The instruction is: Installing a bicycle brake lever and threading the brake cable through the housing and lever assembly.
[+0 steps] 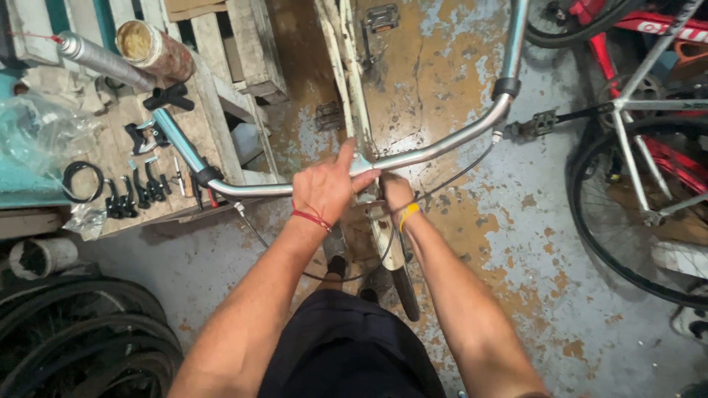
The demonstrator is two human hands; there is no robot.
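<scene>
A bicycle repair workshop. Both hands point(346, 193) rest on the silver handlebar point(435, 151) of a bare bike with loose brake cables point(457, 177) hanging from it. Left of the hands, a rough wooden table point(110, 147) carries rows of black brake levers point(136, 193), a coiled cable point(82, 180), a grease-stained tin point(151, 46) and a sealant tube point(99, 59). Below the left arm lie stacked old tyres point(81, 332). To the right of the hands stands another bicycle with a red and white frame point(649, 96) and spoked wheel point(641, 214). The concrete floor point(531, 250) is worn, with flaking paint and rusty stains
</scene>
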